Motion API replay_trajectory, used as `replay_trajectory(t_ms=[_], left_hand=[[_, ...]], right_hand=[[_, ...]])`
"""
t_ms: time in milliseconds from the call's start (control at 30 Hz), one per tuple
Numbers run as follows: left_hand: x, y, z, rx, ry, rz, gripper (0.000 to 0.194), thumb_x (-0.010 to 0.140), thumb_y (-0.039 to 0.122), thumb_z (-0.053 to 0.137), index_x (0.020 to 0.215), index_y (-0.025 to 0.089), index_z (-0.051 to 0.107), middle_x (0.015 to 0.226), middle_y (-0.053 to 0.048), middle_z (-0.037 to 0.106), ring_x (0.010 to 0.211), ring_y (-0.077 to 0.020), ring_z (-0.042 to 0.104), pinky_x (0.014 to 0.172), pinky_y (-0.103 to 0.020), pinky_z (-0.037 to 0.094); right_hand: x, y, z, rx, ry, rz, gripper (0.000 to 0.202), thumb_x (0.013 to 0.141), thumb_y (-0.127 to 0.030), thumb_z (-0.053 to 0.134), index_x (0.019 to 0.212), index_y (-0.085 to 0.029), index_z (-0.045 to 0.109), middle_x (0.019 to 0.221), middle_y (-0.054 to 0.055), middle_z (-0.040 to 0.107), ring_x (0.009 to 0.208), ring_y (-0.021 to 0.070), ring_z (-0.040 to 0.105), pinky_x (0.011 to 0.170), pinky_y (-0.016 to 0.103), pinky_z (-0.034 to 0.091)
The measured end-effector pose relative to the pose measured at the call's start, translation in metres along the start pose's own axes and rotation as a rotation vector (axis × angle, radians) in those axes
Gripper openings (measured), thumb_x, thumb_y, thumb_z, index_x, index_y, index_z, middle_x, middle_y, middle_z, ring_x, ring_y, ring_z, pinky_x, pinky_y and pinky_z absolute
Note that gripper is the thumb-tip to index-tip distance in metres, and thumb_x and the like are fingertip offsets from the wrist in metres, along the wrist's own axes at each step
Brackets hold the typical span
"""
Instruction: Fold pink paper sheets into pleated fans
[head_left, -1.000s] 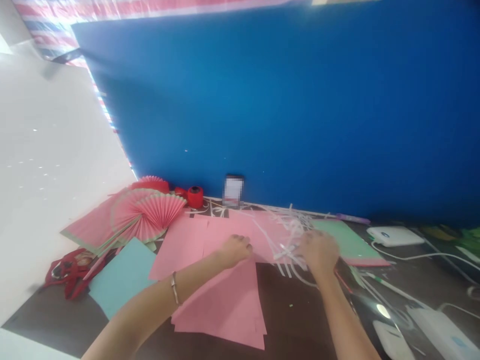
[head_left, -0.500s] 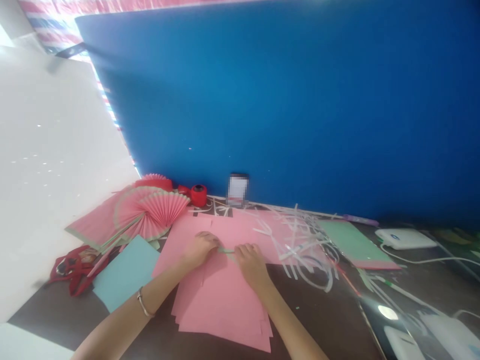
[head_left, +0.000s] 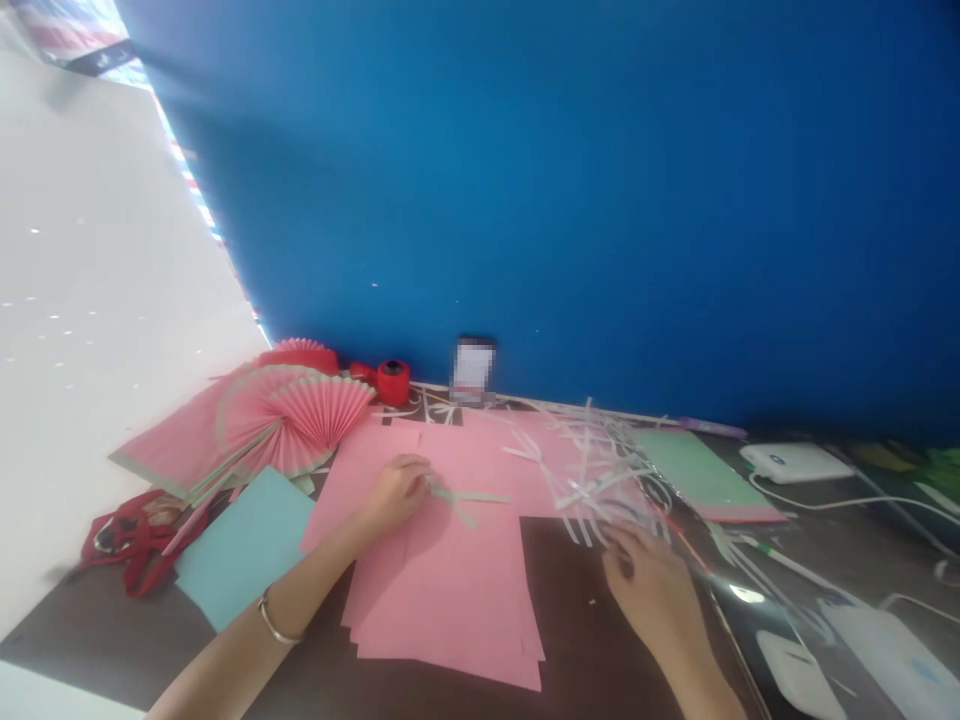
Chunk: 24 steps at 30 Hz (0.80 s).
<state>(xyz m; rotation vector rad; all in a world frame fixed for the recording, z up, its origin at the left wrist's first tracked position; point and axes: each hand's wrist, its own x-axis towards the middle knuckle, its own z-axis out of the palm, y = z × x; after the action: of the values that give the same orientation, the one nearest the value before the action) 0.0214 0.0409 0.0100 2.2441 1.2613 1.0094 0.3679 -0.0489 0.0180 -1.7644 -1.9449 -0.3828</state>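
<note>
My left hand (head_left: 399, 490) is over the pink paper sheets (head_left: 450, 600), its fingers pinched on one end of pale green paper strips (head_left: 469, 498). Two of these strips cross and fan out to the right over the pink paper. My right hand (head_left: 637, 570) hovers over the dark table (head_left: 574, 570) just below a tangle of white strips (head_left: 600, 470). Its fingers are curled and apart, and nothing shows between them. A silver bracelet is on my left wrist.
Pink folded fans (head_left: 322, 410), a red tape roll (head_left: 393, 382) and a blue-green sheet (head_left: 251, 550) lie left. Behind stands a blue panel (head_left: 525, 200) with a blurred card (head_left: 473, 370). Green sheets (head_left: 705, 475) and white devices (head_left: 796, 462) are right.
My right hand has let go of the green strip and moved right, off the pink paper. More of the strips now shows beside my left hand. The view has shifted slightly.
</note>
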Motion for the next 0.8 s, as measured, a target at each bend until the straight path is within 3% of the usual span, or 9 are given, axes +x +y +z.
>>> replay_trajectory(t_ms=[133,300,467,600,700,800], left_hand=[[0.002,0.006,0.007,0.009,0.013,0.02,0.027,0.073,0.007,0.045,0.086,0.02,0.066,0.096,-0.006,0.065,0.091,-0.0194,0.059,0.082,-0.033,0.048],[0.005,0.017,0.01,0.008,-0.027,0.031,0.023,0.076,0.009,0.045,0.084,0.018,0.065,0.096,-0.007,0.064,0.091,-0.0193,0.058,0.083,-0.033,0.047],[0.005,0.024,0.005,-0.049,-0.082,0.045,0.023,0.076,0.01,0.043,0.082,0.017,0.065,0.094,-0.007,0.065,0.09,-0.0193,0.059,0.082,-0.033,0.046],[0.006,0.022,0.004,-0.116,-0.089,0.002,0.022,0.078,0.014,0.043,0.083,0.017,0.064,0.09,-0.007,0.066,0.087,-0.019,0.059,0.081,-0.033,0.044],[0.006,0.021,0.003,-0.163,-0.104,-0.038,0.02,0.078,0.015,0.045,0.083,0.017,0.064,0.086,-0.006,0.066,0.082,-0.0187,0.059,0.077,-0.031,0.045],[0.004,0.022,0.003,-0.202,-0.093,-0.054,0.02,0.075,0.013,0.046,0.083,0.016,0.064,0.082,-0.006,0.065,0.081,-0.0192,0.06,0.074,-0.031,0.045]], right_hand=[[-0.024,0.021,0.004,-0.09,-0.041,0.042,0.026,0.078,-0.037,0.044,0.077,-0.018,0.063,0.084,0.01,0.065,0.074,0.0258,0.058,0.068,0.039,0.044],[-0.018,0.03,-0.002,0.051,-0.054,0.062,0.026,0.079,-0.038,0.04,0.07,-0.021,0.058,0.079,0.009,0.065,0.075,0.0257,0.058,0.07,0.04,0.043],[0.007,0.035,-0.04,0.279,-0.057,0.385,0.027,0.074,-0.044,0.044,0.081,-0.02,0.055,0.072,0.008,0.065,0.064,0.0238,0.06,0.06,0.036,0.045],[0.02,0.035,-0.068,0.302,0.097,0.687,0.037,0.073,-0.045,0.044,0.092,-0.015,0.056,0.074,0.013,0.065,0.069,0.0265,0.062,0.061,0.037,0.046],[0.027,0.04,-0.072,0.136,0.125,0.575,0.037,0.074,-0.042,0.039,0.091,-0.015,0.058,0.09,0.017,0.064,0.086,0.0295,0.06,0.072,0.04,0.045],[0.038,0.045,-0.071,0.05,0.006,0.394,0.034,0.071,-0.039,0.037,0.084,-0.017,0.06,0.093,0.016,0.064,0.088,0.0299,0.059,0.075,0.041,0.043]])
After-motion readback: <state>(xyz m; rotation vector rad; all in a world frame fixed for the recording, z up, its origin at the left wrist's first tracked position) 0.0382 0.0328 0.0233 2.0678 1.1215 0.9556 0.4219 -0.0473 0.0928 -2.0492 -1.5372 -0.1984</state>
